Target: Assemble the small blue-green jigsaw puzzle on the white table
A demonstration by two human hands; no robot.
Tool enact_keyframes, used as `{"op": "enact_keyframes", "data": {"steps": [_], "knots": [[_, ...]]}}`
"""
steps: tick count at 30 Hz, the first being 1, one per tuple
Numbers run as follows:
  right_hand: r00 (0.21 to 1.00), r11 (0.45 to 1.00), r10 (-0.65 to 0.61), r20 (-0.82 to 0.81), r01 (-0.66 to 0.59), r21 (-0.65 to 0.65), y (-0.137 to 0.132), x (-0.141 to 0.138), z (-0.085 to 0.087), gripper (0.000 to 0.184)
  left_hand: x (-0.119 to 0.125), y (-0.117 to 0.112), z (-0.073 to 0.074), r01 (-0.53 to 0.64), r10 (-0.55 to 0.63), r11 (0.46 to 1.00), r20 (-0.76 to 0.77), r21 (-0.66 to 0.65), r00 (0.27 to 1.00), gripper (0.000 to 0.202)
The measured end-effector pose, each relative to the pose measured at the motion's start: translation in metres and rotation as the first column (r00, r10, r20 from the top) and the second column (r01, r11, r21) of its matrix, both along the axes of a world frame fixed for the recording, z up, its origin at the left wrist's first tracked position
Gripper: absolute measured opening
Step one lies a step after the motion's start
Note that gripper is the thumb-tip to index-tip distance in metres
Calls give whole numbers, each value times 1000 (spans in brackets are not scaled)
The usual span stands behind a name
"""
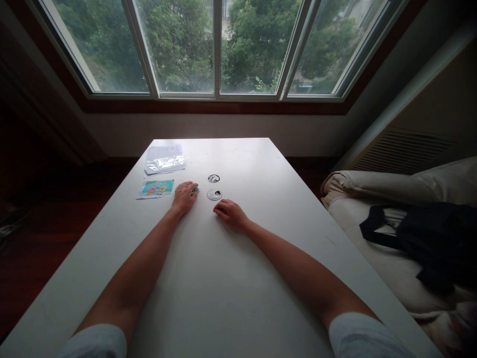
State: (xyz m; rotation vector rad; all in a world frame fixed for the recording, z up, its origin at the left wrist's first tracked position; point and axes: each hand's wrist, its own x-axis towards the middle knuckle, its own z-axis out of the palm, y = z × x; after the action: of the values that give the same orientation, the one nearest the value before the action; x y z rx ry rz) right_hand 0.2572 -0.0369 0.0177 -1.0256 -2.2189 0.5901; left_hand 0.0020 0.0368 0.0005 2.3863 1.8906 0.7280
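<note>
Left hand (185, 195) lies palm down on the white table (238, 278), forearm stretched forward from the near edge. Fingers are together and slightly bent, tips on a small green piece (195, 190). The piece sits at the fingertips, on the right side of the hand, touching them. Can't tell if the fingers pinch it or just rest on it. It's too small to read its long axis or which way it points; only a dark green speck shows past the fingers.

Right hand (230, 214) rests on the table just right of and nearer than the left hand, apart from it. Fingers are curled under toward the palm, pressed close, knuckles up. Can't tell whether anything is inside.

Two small round discs lie just past the hands. The near disc (214, 194) is between the two hands' fingertips, close to the green piece but not touching it. The far disc (213, 178) is right behind it, apart.

Left of the left hand is a colourful picture card (156, 188), flat, long axis running left-right, near the hand but apart. Behind it is a clear plastic bag (164, 160) lying on paper, near the table's far left corner.

Right of the table is a pale sofa (376, 219) with a black bag (428, 233) on it. A window (216, 47) spans the far wall, with trees outside.
</note>
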Motion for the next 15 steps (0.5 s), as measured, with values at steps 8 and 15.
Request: {"op": "enact_keyframes", "data": {"steps": [8,15], "knots": [[1000,1000,2,-12,-2,7,1,0,-2,11,6,-6,2,-133,131,990,-57,-50,990,45],[1000,1000,5,-11,-5,-1,1,0,-2,12,3,-3,0,-49,37,992,-109,-115,993,49]]}}
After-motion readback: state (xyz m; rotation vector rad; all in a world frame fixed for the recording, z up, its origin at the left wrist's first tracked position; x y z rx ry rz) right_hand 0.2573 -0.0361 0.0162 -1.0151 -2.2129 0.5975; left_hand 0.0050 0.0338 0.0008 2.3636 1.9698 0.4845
